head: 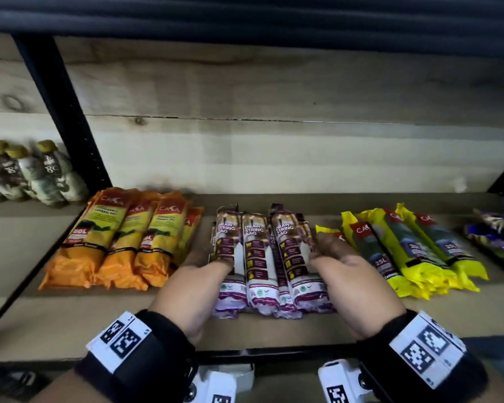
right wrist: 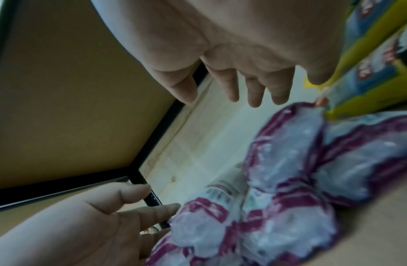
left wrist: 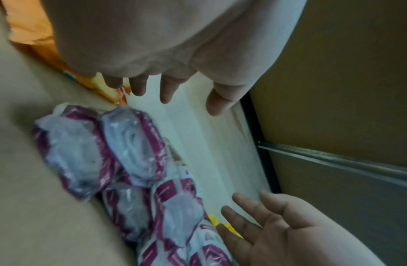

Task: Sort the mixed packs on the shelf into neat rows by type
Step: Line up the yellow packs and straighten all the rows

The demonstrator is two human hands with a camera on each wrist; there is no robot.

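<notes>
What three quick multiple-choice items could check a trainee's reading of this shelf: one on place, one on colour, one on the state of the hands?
1. The purple packs lie
A. between the orange packs and yellow packs
B. left of the orange packs
C. beside the bottles

2. The packs marked 25L are
A. orange
B. yellow
C. purple

3. The left hand and right hand are
A. fists
B. open, flanking the purple packs
C. lifting a bottle

Answers: 1 A, orange left, yellow right; 2 B, label on yellow wrap; 3 B, fingers straight in wrist views.

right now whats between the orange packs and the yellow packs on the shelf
The stack of purple drawstring bag packs lies between the orange packs and the yellow packs, flanked by the left hand and right hand. The head view shows it.
</notes>
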